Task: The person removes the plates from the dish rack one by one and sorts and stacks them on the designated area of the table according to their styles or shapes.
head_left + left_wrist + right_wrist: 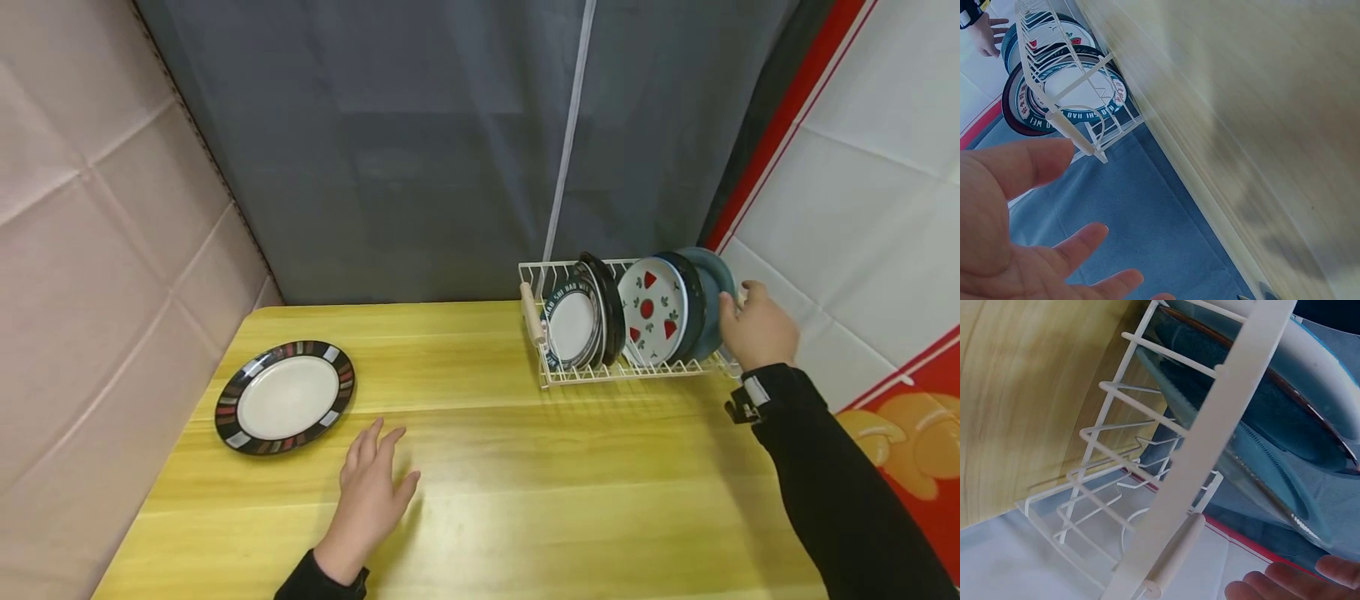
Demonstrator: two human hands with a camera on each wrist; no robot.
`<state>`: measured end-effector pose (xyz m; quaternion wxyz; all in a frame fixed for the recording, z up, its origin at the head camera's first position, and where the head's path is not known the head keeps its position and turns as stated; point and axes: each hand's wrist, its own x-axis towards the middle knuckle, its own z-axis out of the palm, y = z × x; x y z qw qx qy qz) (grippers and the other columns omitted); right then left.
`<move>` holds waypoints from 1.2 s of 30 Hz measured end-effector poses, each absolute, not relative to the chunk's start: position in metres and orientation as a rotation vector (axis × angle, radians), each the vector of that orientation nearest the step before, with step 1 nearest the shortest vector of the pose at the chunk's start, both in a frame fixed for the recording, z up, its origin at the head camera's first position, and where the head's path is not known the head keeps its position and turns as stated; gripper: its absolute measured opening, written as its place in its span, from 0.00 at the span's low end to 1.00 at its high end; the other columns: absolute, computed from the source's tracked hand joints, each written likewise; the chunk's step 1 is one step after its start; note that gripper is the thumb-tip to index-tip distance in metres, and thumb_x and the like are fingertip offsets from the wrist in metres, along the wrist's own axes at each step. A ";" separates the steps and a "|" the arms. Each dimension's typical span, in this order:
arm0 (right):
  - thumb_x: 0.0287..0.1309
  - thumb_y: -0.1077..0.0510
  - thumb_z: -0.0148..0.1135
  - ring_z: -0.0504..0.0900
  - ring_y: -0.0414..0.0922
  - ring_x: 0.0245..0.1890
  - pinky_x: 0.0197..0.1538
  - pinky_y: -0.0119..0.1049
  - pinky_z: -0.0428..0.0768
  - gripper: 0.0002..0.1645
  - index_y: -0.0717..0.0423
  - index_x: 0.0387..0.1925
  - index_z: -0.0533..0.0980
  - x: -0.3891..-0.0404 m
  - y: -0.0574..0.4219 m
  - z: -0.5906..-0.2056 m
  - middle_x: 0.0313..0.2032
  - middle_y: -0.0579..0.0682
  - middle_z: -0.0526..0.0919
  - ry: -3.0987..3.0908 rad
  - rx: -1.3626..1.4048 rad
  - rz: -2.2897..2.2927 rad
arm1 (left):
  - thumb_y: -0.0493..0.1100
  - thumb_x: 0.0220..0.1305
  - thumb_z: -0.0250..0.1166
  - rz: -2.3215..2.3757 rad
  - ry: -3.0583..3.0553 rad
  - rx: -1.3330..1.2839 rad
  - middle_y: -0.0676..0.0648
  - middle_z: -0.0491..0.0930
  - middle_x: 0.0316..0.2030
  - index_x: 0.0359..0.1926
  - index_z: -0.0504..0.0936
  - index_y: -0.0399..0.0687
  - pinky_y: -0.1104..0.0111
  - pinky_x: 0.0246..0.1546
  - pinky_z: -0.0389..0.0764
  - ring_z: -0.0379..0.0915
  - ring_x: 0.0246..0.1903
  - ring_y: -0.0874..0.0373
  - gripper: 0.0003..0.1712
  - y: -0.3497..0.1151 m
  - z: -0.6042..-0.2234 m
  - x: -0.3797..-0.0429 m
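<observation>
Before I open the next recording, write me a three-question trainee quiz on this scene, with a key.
1. In the head view, the left hand is nearest: (a) the dish rack; (b) the striped-rim plate; (c) the blue plate.
2. True or false: the left hand holds the striped-rim plate.
3. Fill in: the ____ hand is beside the blue plate.

Key: 1. b; 2. false; 3. right hand.

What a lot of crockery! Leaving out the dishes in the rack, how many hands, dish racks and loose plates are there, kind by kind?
Hands: 2 (left hand, right hand)
Dish rack: 1
Loose plate: 1
Total: 4
</observation>
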<state>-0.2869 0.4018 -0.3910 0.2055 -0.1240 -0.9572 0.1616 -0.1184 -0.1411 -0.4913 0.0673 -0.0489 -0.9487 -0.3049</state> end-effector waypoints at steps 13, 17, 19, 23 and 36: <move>0.71 0.54 0.42 0.75 0.76 0.46 0.46 0.69 0.74 0.32 0.77 0.65 0.60 -0.309 0.401 -0.407 0.50 0.81 0.73 -2.721 -0.329 0.572 | 0.46 0.62 0.70 -0.956 -2.910 -0.075 0.34 0.47 0.75 0.70 0.66 0.43 0.31 0.63 0.52 0.39 0.72 0.32 0.39 -0.150 -0.495 -0.115; 0.71 0.57 0.41 0.73 0.77 0.48 0.50 0.70 0.73 0.31 0.79 0.65 0.57 -0.309 0.402 -0.409 0.51 0.83 0.71 -2.746 -0.312 0.629 | 0.47 0.62 0.70 -0.955 -2.916 -0.063 0.34 0.46 0.75 0.70 0.65 0.42 0.31 0.63 0.52 0.39 0.72 0.32 0.39 -0.152 -0.495 -0.114; 0.70 0.58 0.41 0.72 0.77 0.49 0.51 0.70 0.72 0.31 0.79 0.65 0.57 -0.311 0.400 -0.408 0.52 0.83 0.70 -2.749 -0.309 0.641 | 0.46 0.62 0.70 -0.957 -2.912 -0.060 0.34 0.46 0.76 0.70 0.65 0.42 0.31 0.63 0.51 0.39 0.73 0.32 0.39 -0.152 -0.495 -0.114; 0.69 0.59 0.41 0.72 0.77 0.49 0.51 0.69 0.73 0.31 0.79 0.65 0.56 -0.313 0.396 -0.405 0.51 0.83 0.71 -2.735 -0.331 0.642 | 0.45 0.61 0.71 -0.953 -2.891 -0.067 0.32 0.47 0.75 0.69 0.66 0.41 0.30 0.63 0.51 0.40 0.72 0.31 0.39 -0.152 -0.494 -0.114; 0.68 0.60 0.42 0.73 0.78 0.43 0.41 0.70 0.73 0.26 0.80 0.58 0.63 -0.310 0.399 -0.393 0.43 0.82 0.73 -2.623 -0.366 0.592 | 0.45 0.61 0.71 -0.957 -2.859 -0.069 0.33 0.47 0.75 0.69 0.66 0.42 0.31 0.63 0.52 0.40 0.72 0.32 0.38 -0.151 -0.486 -0.117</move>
